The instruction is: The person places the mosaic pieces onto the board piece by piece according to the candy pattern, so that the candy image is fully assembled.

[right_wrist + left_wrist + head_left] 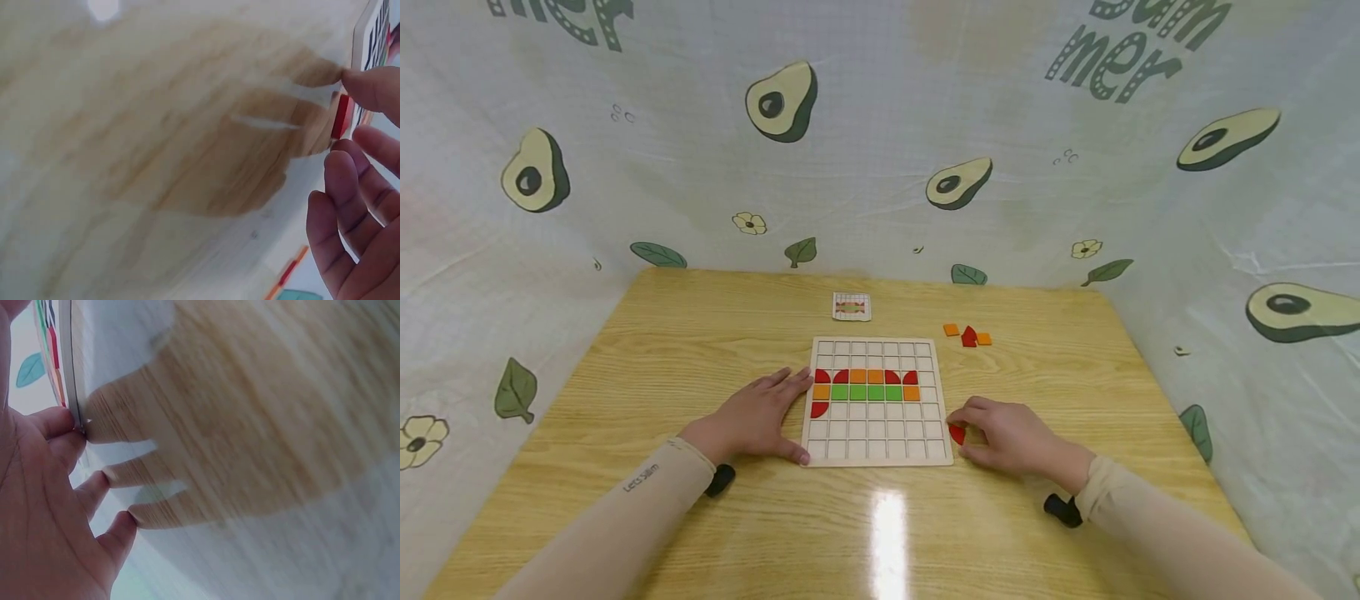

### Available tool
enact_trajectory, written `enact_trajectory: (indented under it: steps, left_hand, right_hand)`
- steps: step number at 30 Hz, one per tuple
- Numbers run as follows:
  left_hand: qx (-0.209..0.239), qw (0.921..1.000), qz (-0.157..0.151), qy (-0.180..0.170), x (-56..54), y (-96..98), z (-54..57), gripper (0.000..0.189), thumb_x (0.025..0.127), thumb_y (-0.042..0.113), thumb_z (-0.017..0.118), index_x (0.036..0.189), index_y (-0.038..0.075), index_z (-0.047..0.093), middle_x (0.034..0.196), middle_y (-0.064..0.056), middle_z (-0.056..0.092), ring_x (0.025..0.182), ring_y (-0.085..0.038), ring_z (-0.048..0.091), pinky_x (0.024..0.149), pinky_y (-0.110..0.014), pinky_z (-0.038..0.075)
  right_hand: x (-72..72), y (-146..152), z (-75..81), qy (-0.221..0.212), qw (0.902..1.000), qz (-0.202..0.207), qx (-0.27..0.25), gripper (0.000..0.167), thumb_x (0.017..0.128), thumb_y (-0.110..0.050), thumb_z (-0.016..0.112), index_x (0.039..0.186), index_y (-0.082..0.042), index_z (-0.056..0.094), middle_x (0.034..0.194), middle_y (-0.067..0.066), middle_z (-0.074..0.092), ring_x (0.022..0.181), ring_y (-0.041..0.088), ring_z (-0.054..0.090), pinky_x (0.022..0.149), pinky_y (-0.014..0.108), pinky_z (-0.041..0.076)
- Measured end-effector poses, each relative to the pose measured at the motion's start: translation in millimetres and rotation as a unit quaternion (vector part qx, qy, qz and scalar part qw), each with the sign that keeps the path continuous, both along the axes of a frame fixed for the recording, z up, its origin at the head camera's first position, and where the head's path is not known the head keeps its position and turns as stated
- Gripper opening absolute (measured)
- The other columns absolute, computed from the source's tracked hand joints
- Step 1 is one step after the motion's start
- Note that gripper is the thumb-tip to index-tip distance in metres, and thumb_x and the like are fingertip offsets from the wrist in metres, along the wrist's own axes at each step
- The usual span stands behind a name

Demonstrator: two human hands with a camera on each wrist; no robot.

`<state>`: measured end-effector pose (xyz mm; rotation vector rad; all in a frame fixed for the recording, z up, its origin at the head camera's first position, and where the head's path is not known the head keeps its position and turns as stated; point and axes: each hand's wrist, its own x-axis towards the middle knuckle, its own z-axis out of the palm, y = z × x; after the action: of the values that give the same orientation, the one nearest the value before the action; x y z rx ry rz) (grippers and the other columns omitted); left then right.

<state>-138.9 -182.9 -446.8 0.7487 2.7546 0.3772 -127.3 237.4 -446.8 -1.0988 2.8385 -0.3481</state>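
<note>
A pale wooden grid board (pixel 880 450) lies flat on the table. On it, red quarter-circle tiles and orange squares form one row, with green squares (pixel 857 392) between orange ones below. A single red tile (pixel 819 409) sits under the left end. My left hand (pixel 756 417) is spread at the board's left edge, thumb at the near corner, fingertips touching the edge and table. Just off the board's right edge, my right hand (pixel 1011 435) has its thumb and fingers curled about a red quarter-circle tile (pixel 340 117), which is low at the table surface.
Behind the board lies a small pattern card (pixel 852 307) with a grid and coloured design. At the back right are two orange squares (pixel 951 330) and some red tiles (pixel 969 337) close together. A patterned cloth (pixel 880 167) hangs around the wooden table (pixel 715 325).
</note>
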Motion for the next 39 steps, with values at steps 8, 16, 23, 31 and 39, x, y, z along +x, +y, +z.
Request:
enact_trajectory:
  steps: [8, 16, 23, 31, 39]
  left_hand:
    - [0.001, 1.0, -0.002, 0.004, -0.9, -1.6, -4.3, 0.124, 0.064, 0.08, 0.072, 0.157, 0.01, 0.031, 0.164, -0.005, 0.023, 0.148, -0.038, 0.02, 0.114, -0.058, 0.024]
    - [0.004, 1.0, -0.001, 0.004, -0.2, -1.4, -3.9, 0.124, 0.064, 0.08, 0.072, 0.157, 0.009, 0.031, 0.164, -0.006, 0.023, 0.148, -0.038, 0.019, 0.113, -0.059, 0.024]
    - [0.005, 0.9999, -0.008, 0.009, 0.8, -0.7, -3.0, 0.123, 0.065, 0.078, 0.074, 0.156, 0.007, 0.032, 0.163, -0.007, 0.024, 0.147, -0.039, 0.021, 0.113, -0.058, 0.025]
    - [0.007, 0.9999, -0.01, 0.011, 0.5, -1.2, -3.5, 0.123, 0.065, 0.078, 0.074, 0.156, 0.006, 0.032, 0.163, -0.007, 0.025, 0.147, -0.039, 0.021, 0.113, -0.057, 0.025]
    - [0.004, 0.9999, -0.008, 0.009, -0.4, -1.9, -5.0, 0.125, 0.064, 0.082, 0.071, 0.157, 0.008, 0.032, 0.163, -0.007, 0.024, 0.147, -0.039, 0.02, 0.113, -0.057, 0.025]
  right_hand:
    - [-3.7, 2.2, -4.2, 0.013, 0.9998, -0.013, -0.007, 0.033, 0.085, -0.035, 0.078, 0.115, -0.021, 0.072, 0.103, -0.01, 0.06, 0.064, 0.002, 0.044, 0.057, 0.022, 0.041]
    - [-6.1, 2.6, -4.8, 0.018, 0.9996, -0.014, -0.014, 0.024, 0.088, -0.026, 0.076, 0.112, -0.02, 0.074, 0.103, -0.009, 0.06, 0.065, 0.001, 0.045, 0.057, 0.022, 0.043]
    - [-8.0, 5.7, -7.0, 0.016, 0.9991, 0.01, -0.039, 0.024, 0.09, -0.021, 0.074, 0.114, -0.021, 0.073, 0.109, -0.009, 0.061, 0.069, 0.001, 0.047, 0.06, 0.024, 0.044]
    - [-10.2, 5.6, -6.2, 0.011, 0.9989, 0.014, -0.044, 0.025, 0.089, -0.018, 0.073, 0.114, -0.02, 0.073, 0.106, -0.008, 0.062, 0.069, 0.002, 0.046, 0.061, 0.024, 0.044]
    - [-15.8, 9.9, -8.2, -0.013, 0.9981, -0.013, -0.059, 0.025, 0.086, -0.016, 0.074, 0.111, -0.02, 0.074, 0.102, -0.01, 0.061, 0.069, 0.002, 0.048, 0.062, 0.023, 0.045]
